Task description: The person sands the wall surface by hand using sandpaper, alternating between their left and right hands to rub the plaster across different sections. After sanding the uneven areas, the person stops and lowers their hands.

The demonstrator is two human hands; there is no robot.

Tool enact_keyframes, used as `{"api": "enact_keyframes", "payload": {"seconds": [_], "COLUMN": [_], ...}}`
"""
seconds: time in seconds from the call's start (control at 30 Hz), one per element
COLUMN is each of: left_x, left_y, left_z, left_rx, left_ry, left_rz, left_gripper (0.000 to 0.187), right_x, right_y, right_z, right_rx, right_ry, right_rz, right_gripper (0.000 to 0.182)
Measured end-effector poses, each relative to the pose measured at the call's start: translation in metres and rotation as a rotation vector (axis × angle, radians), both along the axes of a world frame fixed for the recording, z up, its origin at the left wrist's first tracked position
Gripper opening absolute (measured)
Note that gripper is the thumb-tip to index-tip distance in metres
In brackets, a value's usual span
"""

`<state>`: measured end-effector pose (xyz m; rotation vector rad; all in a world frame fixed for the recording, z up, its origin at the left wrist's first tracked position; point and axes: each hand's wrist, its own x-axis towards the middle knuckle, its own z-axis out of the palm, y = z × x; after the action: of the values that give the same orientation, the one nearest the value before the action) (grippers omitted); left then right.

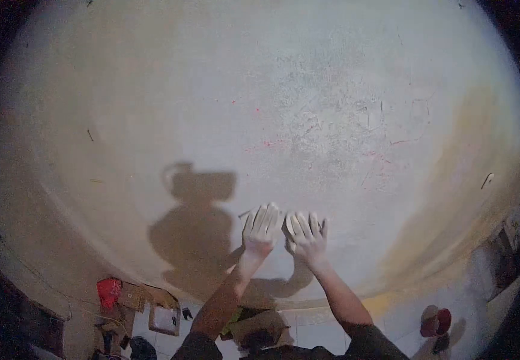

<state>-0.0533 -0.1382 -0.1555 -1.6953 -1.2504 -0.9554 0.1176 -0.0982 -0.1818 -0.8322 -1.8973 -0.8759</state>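
Observation:
Both my hands are raised side by side in front of a pale, stained wall [332, 72]. My left hand [262, 228] has its fingers stretched upward and close together. My right hand [307, 234] is also stretched out, its fingers slightly spread. Neither one holds anything. The fingers and backs of both look whitish and pale compared with the forearms. A short dark mark or stick [245, 213] shows just left of my left fingers. My shadow [194, 234] falls on the wall to the left of the arms.
Rough patches, cracks and red marks cover the wall's middle. On the floor at lower left are a red bag [109, 292], a cardboard box [157, 296] and a pale square item [164, 318]. A red container [444, 322] stands at lower right.

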Motion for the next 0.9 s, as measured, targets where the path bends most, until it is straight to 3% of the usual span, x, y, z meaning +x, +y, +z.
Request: {"api": "enact_keyframes", "payload": {"seconds": [0.1, 0.17, 0.27, 0.4, 0.5, 0.57, 0.63, 0.67, 0.73, 0.77, 0.83, 0.9], "left_x": [-0.017, -0.022, -0.018, -0.006, 0.004, -0.006, -0.021, -0.025, -0.029, -0.031, -0.028, -0.073], "left_y": [-0.012, -0.004, -0.006, 0.005, 0.014, 0.006, -0.010, -0.013, -0.012, -0.012, -0.022, 0.031], "left_z": [0.001, 0.054, 0.173, 0.193, 0.090, 0.011, -0.042, -0.051, -0.006, 0.032, 0.134, 0.094], "left_rx": [-0.048, 0.022, 0.067, 0.190, 0.145, 0.105, 0.006, -0.083, 0.043, 0.161, 0.104, 0.508], "left_ry": [0.051, -0.055, -0.044, -0.154, -0.105, -0.122, -0.144, -0.163, -0.136, -0.101, -0.280, 0.503], "left_rz": [0.066, 0.061, 0.077, -0.059, 0.007, 0.004, 0.007, 0.015, 0.081, 0.133, 0.049, 0.937], "left_gripper": [0.047, 0.056, 0.066, 0.063, 0.044, 0.038, 0.037, 0.036, 0.036, 0.036, 0.041, 0.050], "right_x": [0.028, 0.011, -0.013, -0.043, -0.044, -0.027, 0.009, 0.020, 0.030, 0.024, 0.004, -0.013], "right_y": [-0.014, -0.023, -0.018, -0.007, -0.011, -0.001, -0.005, -0.001, 0.000, -0.002, -0.012, -0.009], "right_z": [0.003, 0.074, 0.187, 0.216, 0.147, 0.058, -0.019, -0.016, 0.005, 0.042, 0.149, 0.219], "right_rx": [-0.151, -0.308, -0.116, 0.003, -0.084, 0.051, -0.133, -0.128, -0.229, -0.200, -0.144, -0.054], "right_ry": [0.051, 0.324, 0.580, 0.478, 0.273, 0.047, 0.002, -0.003, 0.046, 0.164, 0.386, 0.498], "right_rz": [0.030, -0.121, 0.027, 0.095, 0.075, 0.056, 0.092, 0.099, 0.087, 0.069, 0.036, 0.036], "right_gripper": [0.048, 0.052, 0.057, 0.059, 0.055, 0.062, 0.060, 0.060, 0.048, 0.051, 0.056, 0.061]}}
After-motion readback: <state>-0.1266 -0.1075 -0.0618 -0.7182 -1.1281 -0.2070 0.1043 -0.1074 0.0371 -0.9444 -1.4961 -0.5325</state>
